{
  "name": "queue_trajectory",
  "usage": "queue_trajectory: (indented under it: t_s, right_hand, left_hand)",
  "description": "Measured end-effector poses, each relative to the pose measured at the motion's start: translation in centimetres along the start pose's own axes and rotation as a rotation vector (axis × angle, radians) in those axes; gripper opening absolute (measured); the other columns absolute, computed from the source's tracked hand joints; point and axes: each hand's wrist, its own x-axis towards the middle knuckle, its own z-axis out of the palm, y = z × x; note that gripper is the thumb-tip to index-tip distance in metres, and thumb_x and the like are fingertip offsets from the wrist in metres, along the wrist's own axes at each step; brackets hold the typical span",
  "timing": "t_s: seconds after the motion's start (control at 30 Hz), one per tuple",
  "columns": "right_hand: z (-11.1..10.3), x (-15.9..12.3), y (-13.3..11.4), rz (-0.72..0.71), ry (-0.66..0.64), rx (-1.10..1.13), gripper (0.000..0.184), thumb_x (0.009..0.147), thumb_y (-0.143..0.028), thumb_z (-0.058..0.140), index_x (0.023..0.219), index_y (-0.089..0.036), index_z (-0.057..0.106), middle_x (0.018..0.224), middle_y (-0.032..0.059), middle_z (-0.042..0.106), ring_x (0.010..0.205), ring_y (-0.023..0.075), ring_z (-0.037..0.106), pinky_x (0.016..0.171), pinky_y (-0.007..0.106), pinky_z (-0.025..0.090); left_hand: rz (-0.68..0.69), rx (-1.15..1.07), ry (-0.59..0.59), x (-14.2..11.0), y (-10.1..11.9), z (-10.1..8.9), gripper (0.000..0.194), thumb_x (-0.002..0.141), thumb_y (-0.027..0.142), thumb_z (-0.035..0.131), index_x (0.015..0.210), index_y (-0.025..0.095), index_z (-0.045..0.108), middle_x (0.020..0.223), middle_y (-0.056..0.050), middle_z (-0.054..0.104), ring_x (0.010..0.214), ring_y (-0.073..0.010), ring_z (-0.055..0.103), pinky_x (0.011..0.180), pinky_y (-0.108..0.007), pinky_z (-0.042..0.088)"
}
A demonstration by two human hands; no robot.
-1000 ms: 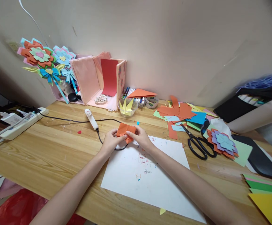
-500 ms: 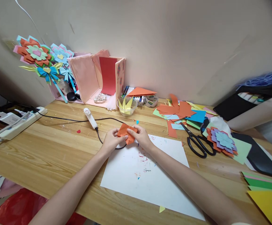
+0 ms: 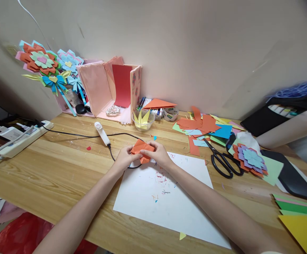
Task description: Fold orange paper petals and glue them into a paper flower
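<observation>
A small piece of folded orange paper [image 3: 144, 157] is held between both hands, just above the far left corner of a white sheet [image 3: 148, 197]. My left hand [image 3: 123, 156] pinches its left edge, with some fingers hidden behind it. From the right, my right hand [image 3: 159, 154] grips the paper, its thumb lying across the front near the middle. Marks and tiny paper scraps dot the white sheet. Behind the hands runs a black cable [image 3: 124, 133], joined to a white handheld device [image 3: 102, 133] on the left.
Black scissors [image 3: 223, 162] lie right of the sheet, beside cut paper scraps [image 3: 202, 123] and a layered paper flower [image 3: 251, 158]. A clear bowl [image 3: 143, 123] holds yellow paper. A pink box [image 3: 92, 90] stands against the wall. At far left is a power strip [image 3: 23, 139].
My right thumb has slid left across the orange paper, and my left thumb has drawn back from its front. The paper has shifted slightly left. Everything else stays put.
</observation>
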Motion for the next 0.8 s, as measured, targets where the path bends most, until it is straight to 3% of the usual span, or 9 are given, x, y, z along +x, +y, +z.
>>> queue_trajectory:
  t_s: [0.07,0.2,0.63,0.8]
  right_hand:
    - [0.0,0.0,0.0,0.007,-0.012,-0.029,0.029,0.061,-0.04,0.072,0.072,-0.016,0.06,0.068,-0.0004,0.057,0.062,0.013,0.05,0.057,0.023,0.039]
    - [0.1,0.0,0.2,-0.006,-0.003,-0.07,0.025,0.069,-0.04,0.065,0.071,-0.015,0.063,0.065,-0.0004,0.056,0.059,0.0122,0.048,0.055,0.023,0.037]
    - [0.1,0.2,0.9,-0.005,0.027,0.006,0.039,0.08,-0.05,0.05,0.061,-0.016,0.057,0.06,-0.0008,0.053,0.056,0.0117,0.044,0.055,0.024,0.033]
    - [-0.2,0.7,1.2,0.02,0.146,0.123,0.034,0.079,-0.047,0.052,0.069,-0.016,0.062,0.068,0.0029,0.061,0.068,0.0157,0.054,0.065,0.027,0.041]
  left_hand:
    - [0.008,0.013,0.006,-0.1,0.1,0.0,0.035,0.052,0.026,0.076,0.083,0.012,0.066,0.079,-0.005,0.069,0.074,-0.0179,0.062,0.067,-0.024,0.045]
    - [0.02,0.038,0.009,-0.1,0.3,0.0,0.038,0.051,0.027,0.076,0.084,0.012,0.066,0.081,-0.006,0.069,0.075,-0.0192,0.062,0.069,-0.027,0.046]
    - [0.025,0.067,0.026,0.6,-0.6,-0.4,0.033,0.051,0.024,0.076,0.08,0.012,0.065,0.082,-0.006,0.069,0.075,-0.0185,0.062,0.069,-0.026,0.045]
    - [0.014,0.077,0.046,0.5,-0.5,-0.4,0.029,0.05,0.022,0.075,0.076,0.012,0.064,0.078,-0.005,0.068,0.072,-0.018,0.061,0.067,-0.026,0.044]
